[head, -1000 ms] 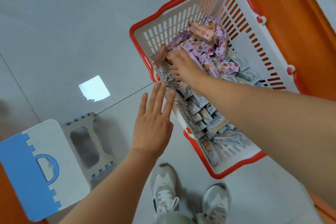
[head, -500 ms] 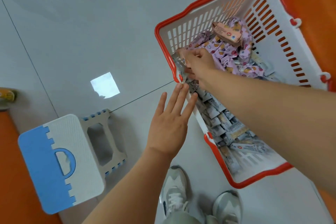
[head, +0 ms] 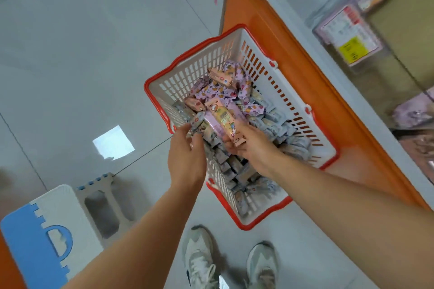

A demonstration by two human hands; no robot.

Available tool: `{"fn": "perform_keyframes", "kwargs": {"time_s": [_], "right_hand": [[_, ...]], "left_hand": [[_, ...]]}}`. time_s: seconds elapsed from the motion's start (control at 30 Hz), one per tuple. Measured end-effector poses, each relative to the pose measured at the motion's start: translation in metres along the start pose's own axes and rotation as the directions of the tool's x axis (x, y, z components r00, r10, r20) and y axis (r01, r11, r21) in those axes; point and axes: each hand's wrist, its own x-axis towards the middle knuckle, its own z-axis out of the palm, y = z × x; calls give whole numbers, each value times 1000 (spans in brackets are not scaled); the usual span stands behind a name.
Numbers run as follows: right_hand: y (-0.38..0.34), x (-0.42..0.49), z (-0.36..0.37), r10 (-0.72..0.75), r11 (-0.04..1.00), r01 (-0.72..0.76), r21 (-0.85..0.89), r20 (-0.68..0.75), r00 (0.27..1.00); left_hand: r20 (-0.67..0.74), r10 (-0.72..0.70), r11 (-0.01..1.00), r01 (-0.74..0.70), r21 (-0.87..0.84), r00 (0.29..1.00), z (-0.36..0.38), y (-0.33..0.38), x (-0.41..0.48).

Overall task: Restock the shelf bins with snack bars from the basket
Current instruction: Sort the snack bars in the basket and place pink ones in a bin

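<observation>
A white basket with a red rim (head: 285, 82) stands on the floor against the shelf base. It holds many grey-wrapped snack bars (head: 237, 169), purple patterned packs (head: 211, 92) and a few pink bars (head: 219, 77). My right hand (head: 252, 146) grips a small bundle of bars just above the basket's left side, with a long pink bar (head: 223, 122) on top. My left hand (head: 187, 157) reaches in from the left, and its fingertips touch the grey bars at the bundle's left edge. The undersides of both hands are hidden.
Clear shelf bins (head: 347, 33) with a yellow-tagged label sit at the upper right above the grey shelf edge and orange base (head: 265, 37). A blue and white folding stool (head: 47, 230) lies at the lower left. My shoes (head: 199, 260) stand below the basket.
My right hand has lifted out of the basket with a bundle of bars. My left hand has moved from the rim up to that bundle. The view has swung right, showing the shelf bins.
</observation>
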Motion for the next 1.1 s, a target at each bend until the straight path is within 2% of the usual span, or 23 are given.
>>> {"fn": "perform_keyframes", "kwargs": {"time_s": [0.07,0.1,0.17,0.23,0.37,0.43,0.6,0.67,0.73,0.8,0.9,0.97,1.0,1.03,1.07,1.1], "right_hand": [[-4,-23,-17,-10,998,11,-64,3,1000],[-8,-36,-27,-28,994,29,-109,12,1000],[-17,-60,-47,-66,988,67,-138,10,998],[-28,-83,-67,-125,989,121,-90,-41,991],[-30,-124,-100,-305,952,297,-72,-177,936],[-22,-140,-111,-374,927,363,-89,-271,887],[-10,-179,-134,-491,834,551,-36,-506,709],[-10,-196,-143,-527,791,609,-57,-569,632],[-11,-212,-149,-552,757,650,-62,-593,586],[-13,-224,-154,-560,756,649,-85,-598,573],[-16,-235,-168,-571,774,605,-189,-621,537],[-23,-243,-181,-598,756,597,-269,-655,461],[-28,-247,-191,-612,738,605,-299,-674,414],[-34,-252,-201,-621,723,610,-325,-694,366],[-40,-256,-215,-627,708,610,-357,-715,309],[-45,-260,-228,-631,699,595,-396,-734,252]], "left_hand": [[80,-82,968,99,-229,993,11,24,-2],[139,-101,949,137,-286,985,16,33,-4],[273,-125,938,204,-282,954,25,47,-11],[379,-100,950,201,-238,920,31,58,-27],[501,-12,935,187,-302,866,48,76,-64],[549,5,919,212,-332,836,62,86,-82],[666,27,878,301,-373,745,95,113,-126],[705,38,853,344,-392,709,105,121,-140],[718,54,855,339,-391,694,112,126,-150],[720,86,885,280,-373,689,120,130,-160],[714,184,948,69,-309,675,132,138,-177],[731,289,952,-101,-290,618,143,143,-188],[736,377,924,-280,-259,563,149,144,-191],[732,488,818,-541,-195,475,154,145,-193],[724,595,612,-781,-126,350,158,147,-195],[713,666,381,-922,-71,220,162,150,-196]]}}
